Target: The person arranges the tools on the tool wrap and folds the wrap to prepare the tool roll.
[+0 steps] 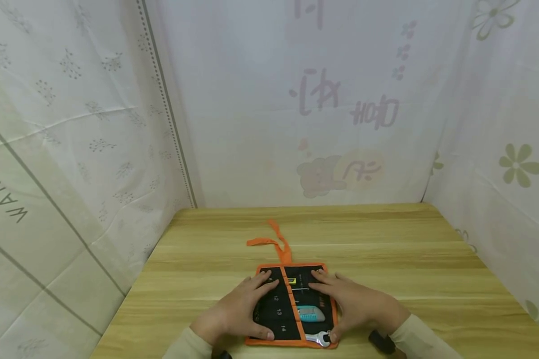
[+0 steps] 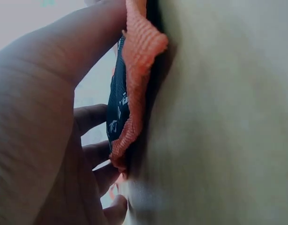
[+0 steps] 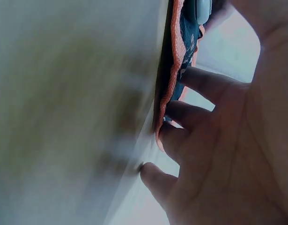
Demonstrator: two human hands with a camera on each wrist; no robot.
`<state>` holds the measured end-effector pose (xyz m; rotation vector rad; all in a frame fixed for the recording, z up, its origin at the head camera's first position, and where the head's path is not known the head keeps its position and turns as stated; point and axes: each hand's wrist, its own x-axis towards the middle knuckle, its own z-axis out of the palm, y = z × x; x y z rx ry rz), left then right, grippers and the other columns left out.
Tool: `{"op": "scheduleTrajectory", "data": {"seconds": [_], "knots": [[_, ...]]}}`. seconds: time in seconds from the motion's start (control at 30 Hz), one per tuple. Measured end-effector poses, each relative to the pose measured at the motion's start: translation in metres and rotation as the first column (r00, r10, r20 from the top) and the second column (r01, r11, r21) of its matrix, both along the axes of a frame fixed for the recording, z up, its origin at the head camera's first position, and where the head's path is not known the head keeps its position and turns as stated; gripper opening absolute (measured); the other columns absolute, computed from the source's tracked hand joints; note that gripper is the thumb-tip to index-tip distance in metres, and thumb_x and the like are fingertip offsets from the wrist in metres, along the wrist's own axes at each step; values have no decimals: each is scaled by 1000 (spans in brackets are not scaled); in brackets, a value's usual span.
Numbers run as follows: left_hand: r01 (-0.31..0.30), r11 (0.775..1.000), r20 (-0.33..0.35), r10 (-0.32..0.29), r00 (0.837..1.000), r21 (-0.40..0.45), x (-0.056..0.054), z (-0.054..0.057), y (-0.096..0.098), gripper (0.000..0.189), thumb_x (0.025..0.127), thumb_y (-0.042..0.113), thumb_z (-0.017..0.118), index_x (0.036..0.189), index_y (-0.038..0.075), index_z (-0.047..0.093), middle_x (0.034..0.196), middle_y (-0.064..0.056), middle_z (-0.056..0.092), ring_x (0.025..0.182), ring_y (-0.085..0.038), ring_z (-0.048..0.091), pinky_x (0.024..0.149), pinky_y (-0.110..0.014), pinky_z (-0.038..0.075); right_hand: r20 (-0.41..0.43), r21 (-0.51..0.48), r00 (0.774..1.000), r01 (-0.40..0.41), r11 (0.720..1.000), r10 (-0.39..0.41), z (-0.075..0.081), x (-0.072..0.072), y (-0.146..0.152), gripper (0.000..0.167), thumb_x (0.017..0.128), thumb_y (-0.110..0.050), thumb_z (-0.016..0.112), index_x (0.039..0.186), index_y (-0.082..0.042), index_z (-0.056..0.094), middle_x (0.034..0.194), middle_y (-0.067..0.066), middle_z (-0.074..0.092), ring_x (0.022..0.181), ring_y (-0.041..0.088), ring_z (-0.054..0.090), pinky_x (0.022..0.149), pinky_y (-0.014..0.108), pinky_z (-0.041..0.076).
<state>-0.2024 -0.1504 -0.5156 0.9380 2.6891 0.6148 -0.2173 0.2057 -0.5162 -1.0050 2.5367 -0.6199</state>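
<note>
A black tool roll with orange trim (image 1: 284, 319) lies spread flat on the wooden table, its pockets numbered 12, 13 and 14. My left hand (image 1: 238, 309) rests on its left side, fingers spread over the fabric and thumb near the lower edge. On the opposite side my right hand (image 1: 359, 301) touches the roll's right edge with spread fingers. Between the hands, a teal utility knife (image 1: 312, 313) and a silver wrench (image 1: 320, 338) poke out of the pockets. A small yellow piece (image 1: 292, 281) and a thin metal shaft sit higher up. Both wrist views show the roll's orange edging (image 2: 136, 70) beside the fingers.
Two orange tie straps (image 1: 282, 249) trail from the roll's top edge across the wooden table (image 1: 364, 239). Printed fabric curtains (image 1: 251, 124) hang behind the table and along both sides. A dark object (image 1: 382, 342) is at the right wrist.
</note>
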Motion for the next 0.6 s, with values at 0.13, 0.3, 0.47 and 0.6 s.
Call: {"op": "scheduleTrajectory", "data": {"seconds": [0.13,0.3,0.47,0.6], "knots": [[-18,1000,-12,18,1000,-9,-8,-3,0,117,71,85,74,166,33,30,173,-4,19,152,-51,23,116,-69,27,-8,10,1000,4,1000,-3,0,-6,5,126,60,-78,86,164,-26,37,175,1,13,158,41,12,118,73,13],[-24,1000,-19,23,1000,-17,-16,-4,3,117,71,86,73,166,34,29,174,-4,18,150,-56,22,114,-71,29,-25,17,1000,-3,1000,3,-2,-15,11,127,60,-76,87,164,-24,37,175,3,13,159,36,12,119,71,11],[-9,1000,-23,9,1000,-3,-22,-3,6,116,72,84,74,166,31,30,174,-5,18,153,-52,21,118,-69,23,-26,5,1000,-8,1000,8,0,-21,14,127,60,-72,89,164,-19,38,174,7,14,159,37,13,120,71,10],[-7,1000,-37,7,999,0,-29,-5,8,117,73,83,75,166,29,31,174,-5,19,155,-43,22,121,-67,16,-1,-2,1000,19,1000,-19,2,-24,14,127,60,-67,93,164,-19,38,174,6,13,159,39,11,119,72,10]]}}
